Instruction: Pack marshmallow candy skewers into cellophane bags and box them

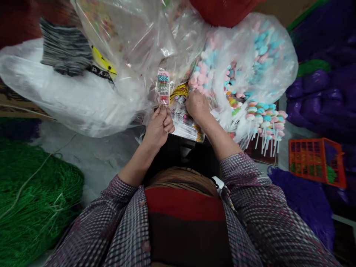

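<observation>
My left hand [161,125] is closed on the lower end of a small clear printed packet [163,88], which stands up from the fingers. My right hand [198,105] is curled at the edge of a heap of pink, white and blue marshmallow candies [200,76]. Its fingertips are hidden, so I cannot make out what they grip. Between the two hands lie a bundle of thin yellow ties [180,89] and a pile of printed wrappers [185,124]. Right of my right forearm, several marshmallow sticks [265,120] lie together with their white sticks pointing down.
Large clear plastic bags [133,33] rise behind the hands. A grey knitted glove [65,48] rests on a white bag [69,96] at left. Green netting [36,193] is piled lower left. An orange basket [307,157] and purple sacks [319,96] are at right.
</observation>
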{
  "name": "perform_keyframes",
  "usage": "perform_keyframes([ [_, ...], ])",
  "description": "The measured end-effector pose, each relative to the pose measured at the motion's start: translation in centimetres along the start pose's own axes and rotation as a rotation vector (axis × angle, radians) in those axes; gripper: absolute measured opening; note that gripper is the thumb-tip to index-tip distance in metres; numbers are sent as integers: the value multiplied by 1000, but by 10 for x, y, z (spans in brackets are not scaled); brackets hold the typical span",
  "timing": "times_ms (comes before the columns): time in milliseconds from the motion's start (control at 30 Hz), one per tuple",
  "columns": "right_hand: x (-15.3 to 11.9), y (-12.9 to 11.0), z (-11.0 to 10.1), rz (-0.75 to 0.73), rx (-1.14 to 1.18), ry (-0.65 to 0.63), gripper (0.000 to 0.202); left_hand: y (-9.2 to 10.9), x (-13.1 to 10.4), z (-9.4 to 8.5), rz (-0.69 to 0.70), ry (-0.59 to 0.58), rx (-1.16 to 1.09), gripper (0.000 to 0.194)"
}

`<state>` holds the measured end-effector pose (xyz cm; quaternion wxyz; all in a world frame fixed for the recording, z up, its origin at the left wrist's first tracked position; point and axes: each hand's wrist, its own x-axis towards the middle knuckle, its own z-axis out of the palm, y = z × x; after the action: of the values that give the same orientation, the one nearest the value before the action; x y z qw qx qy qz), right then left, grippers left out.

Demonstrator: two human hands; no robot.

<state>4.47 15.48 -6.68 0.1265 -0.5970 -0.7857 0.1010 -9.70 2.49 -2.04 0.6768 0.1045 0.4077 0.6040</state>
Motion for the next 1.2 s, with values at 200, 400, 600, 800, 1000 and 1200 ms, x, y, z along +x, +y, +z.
perform_keyframes([
  [200,-10,9,-18,0,630,40,29,-2,0,-2,24,-22,35,36],
  [400,-63,-19,-61,-140,767,-62,19,-12,4,1,59,-21,159,21],
  [600,-90,-31,-80,-244,426,-30,10,-22,-2,13,63,-118,258,9],
  [800,-101,-24,-85,-193,386,17,10,-27,-10,26,67,-128,264,29],
  [1000,-120,-17,-81,-68,661,82,19,-34,-15,36,74,-106,177,30],
  [1200,-135,-2,-74,137,1076,36,40,-36,-30,41,-144,-344,176,36],
])
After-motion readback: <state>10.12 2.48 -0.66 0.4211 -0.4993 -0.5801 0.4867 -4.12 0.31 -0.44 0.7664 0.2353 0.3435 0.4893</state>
